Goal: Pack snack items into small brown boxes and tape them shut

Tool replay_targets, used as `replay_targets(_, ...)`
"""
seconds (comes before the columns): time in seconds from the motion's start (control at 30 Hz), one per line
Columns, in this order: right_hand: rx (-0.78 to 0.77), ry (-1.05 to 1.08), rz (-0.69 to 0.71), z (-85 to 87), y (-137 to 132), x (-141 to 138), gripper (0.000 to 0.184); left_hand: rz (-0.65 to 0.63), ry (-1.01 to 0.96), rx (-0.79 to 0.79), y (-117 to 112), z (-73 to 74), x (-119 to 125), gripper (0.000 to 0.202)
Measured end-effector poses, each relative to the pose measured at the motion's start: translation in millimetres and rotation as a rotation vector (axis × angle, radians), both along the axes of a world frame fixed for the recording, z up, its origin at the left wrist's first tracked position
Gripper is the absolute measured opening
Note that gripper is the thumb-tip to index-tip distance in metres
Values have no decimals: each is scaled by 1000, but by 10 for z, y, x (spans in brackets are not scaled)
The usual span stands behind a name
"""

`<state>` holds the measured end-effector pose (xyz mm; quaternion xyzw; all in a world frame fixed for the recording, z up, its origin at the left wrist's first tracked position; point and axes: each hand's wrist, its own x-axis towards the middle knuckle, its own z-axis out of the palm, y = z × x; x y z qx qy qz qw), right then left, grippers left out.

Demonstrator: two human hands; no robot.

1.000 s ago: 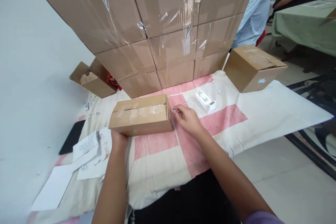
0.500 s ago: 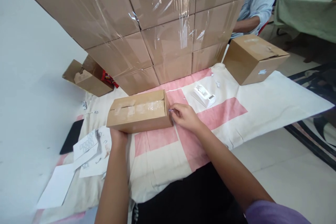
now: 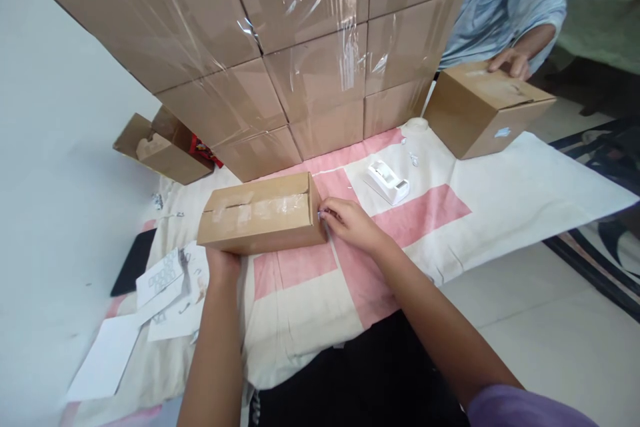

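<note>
A taped cardboard box (image 3: 260, 210) lies lengthwise before me on the cloth-covered table, its top seam covered with clear tape. My left hand (image 3: 223, 261) is at its lower left near edge and holds it there; the fingers are hidden by the box. At the box's right end, my right hand (image 3: 345, 219) is closed in a pinch, fingertips against or very near the cardboard. A tiny bluish-white bit shows at those fingertips, too small to name. To the right of the box stands a white tape dispenser (image 3: 387, 181).
Tall stacked cartons (image 3: 315, 67) wrapped in clear film stand behind. An open carton (image 3: 173, 150) with a red packet is at the left, near papers (image 3: 160, 280) and a black flat object (image 3: 134, 261). A co-worker's hand (image 3: 513, 63) rests on another carton (image 3: 467, 120) at the right.
The co-worker has leaned in and now has a hand on top of the right carton. My right fingertips have come slightly closer to the box end; the view has shifted a little.
</note>
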<state>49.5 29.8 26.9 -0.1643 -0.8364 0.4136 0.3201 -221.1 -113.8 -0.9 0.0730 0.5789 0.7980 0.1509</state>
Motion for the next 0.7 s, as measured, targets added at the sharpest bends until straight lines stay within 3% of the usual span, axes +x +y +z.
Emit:
replay_targets(0.3,-55,50,157,28,3,43,10,-13,8,-6,-39,-59,-47,28)
replay_targets(0.7,-109,34,182,66,-21,38,8,30,-59,14,-34,-60,-72,25)
